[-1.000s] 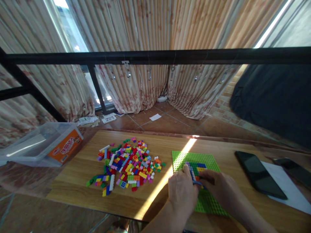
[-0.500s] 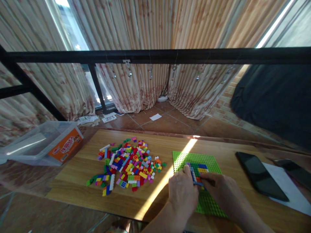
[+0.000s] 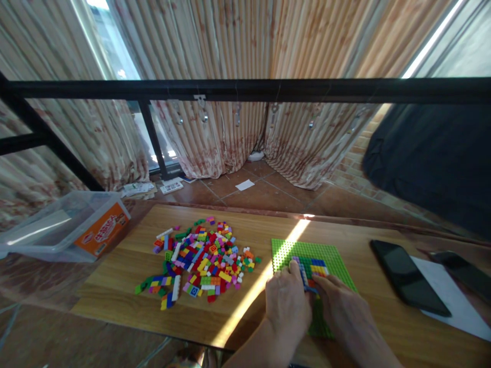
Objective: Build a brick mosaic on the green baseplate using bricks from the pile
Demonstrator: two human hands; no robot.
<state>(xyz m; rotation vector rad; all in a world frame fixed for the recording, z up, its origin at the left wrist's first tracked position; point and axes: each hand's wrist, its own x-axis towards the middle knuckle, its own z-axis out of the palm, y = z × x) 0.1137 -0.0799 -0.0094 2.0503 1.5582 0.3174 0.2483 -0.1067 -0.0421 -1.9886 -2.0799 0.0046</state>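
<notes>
both hands [image 3: 314,306] pressing bricks [image 3: 311,269] on green baseplate [image 3: 291,251]

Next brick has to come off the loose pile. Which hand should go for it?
Left, probably. The left hand lies on the baseplate's edge that faces the pile. The right hand is on the far side and would have to cross over the left.

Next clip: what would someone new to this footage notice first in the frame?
Probably the bright heap of small multicoloured plastic bricks spread across the left half of the wooden tabletop. To its right lies a green studded baseplate carrying a small patch of coloured bricks, with the left hand and right hand pressed together at its near side. A black smartphone lies farther right.
</notes>
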